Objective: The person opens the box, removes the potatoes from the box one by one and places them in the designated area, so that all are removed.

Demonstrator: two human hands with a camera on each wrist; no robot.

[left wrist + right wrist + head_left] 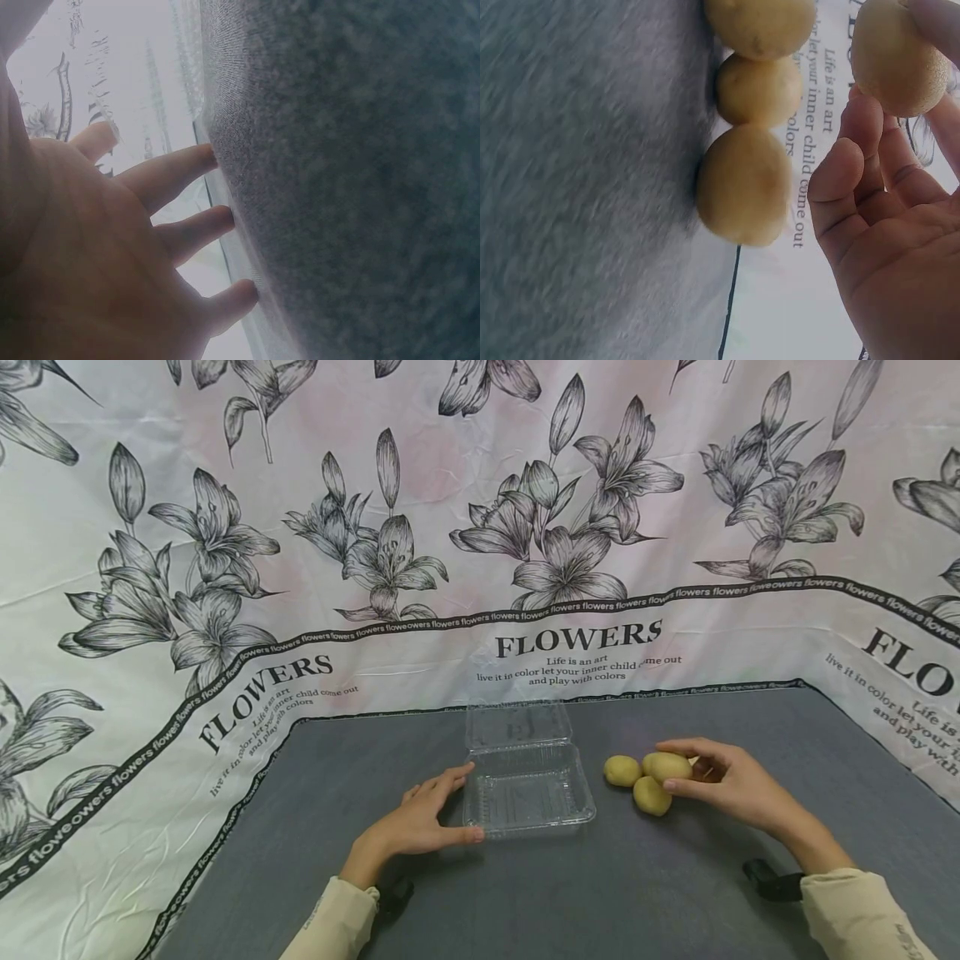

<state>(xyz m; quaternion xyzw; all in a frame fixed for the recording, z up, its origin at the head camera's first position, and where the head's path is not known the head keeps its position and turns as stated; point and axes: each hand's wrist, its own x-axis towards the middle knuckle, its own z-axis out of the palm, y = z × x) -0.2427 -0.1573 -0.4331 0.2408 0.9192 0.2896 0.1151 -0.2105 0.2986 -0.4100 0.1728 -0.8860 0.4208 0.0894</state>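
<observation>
My right hand (pixel 738 785) pinches a small yellow potato (pixel 896 60) between thumb and fingers, lifted off the table. Below it three more potatoes lie close together; the left potato (pixel 622 771) and the front potato (pixel 652 797) show well in the head view, while the held one largely covers the third. A clear plastic clamshell box (pixel 587 810) stands unfolded on the table, its lid (pixel 517 727) leaning back. Along the box's left side, my left hand (pixel 420 818) rests with fingers spread, index fingertip and thumb at the rim.
The grey cloth-covered table (pixel 300 860) reaches back to a white curtain (pixel 420 668) printed with flowers and lettering, which also hangs along both sides. Dark wrist straps (pixel 772 881) sit just before the light sleeves (pixel 862 910).
</observation>
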